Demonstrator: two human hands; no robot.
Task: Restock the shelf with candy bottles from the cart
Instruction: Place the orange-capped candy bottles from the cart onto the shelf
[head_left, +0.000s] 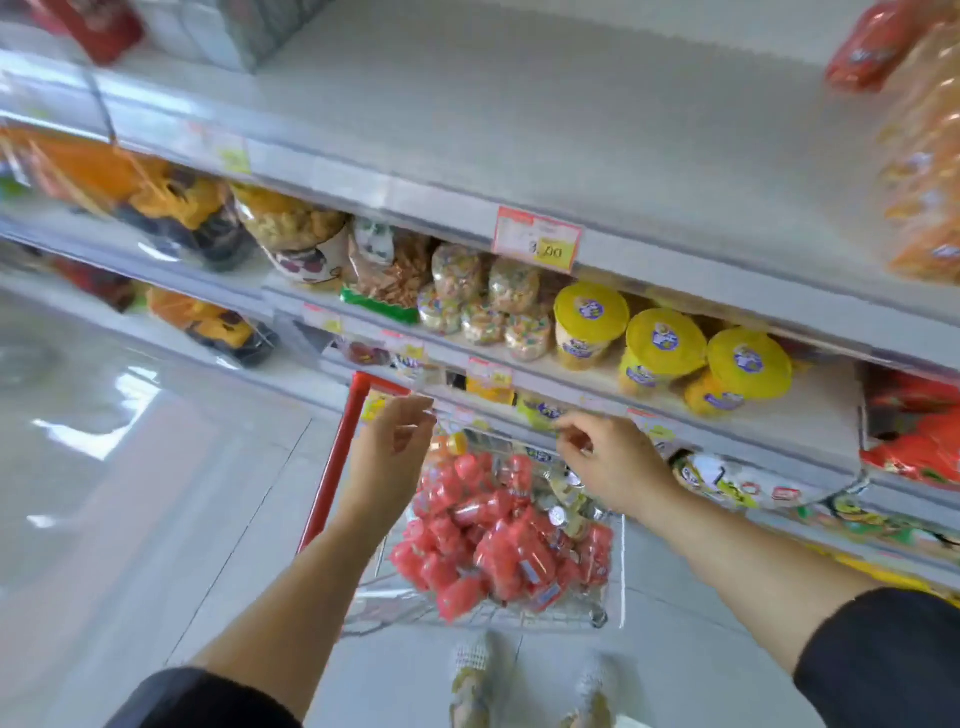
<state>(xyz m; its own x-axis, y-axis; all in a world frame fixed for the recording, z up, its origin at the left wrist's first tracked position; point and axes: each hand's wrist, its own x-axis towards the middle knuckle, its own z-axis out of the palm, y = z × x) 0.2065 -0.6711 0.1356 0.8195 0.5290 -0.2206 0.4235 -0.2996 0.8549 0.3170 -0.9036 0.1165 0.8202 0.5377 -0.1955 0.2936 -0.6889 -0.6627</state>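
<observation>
One wide-angle view from the head, tilted, faces forward and down. It is close to the shelves (519, 130) on the right, with the cart (340, 457) directly below.

A red-and-white price tag (537, 239) carries a yellow patch that seems to read 3.00, though blur softens the digits. Below it lie clear bags of multicoloured puffs (485, 301), and left of them a bag of brown sticks (387, 275) with a green base. Further left sit orange-and-black packets (171, 208). Tall orange bags (924, 171) fill the right edge. Pale shoes (472, 675) stand on the glossy tiled floor (156, 467).
</observation>
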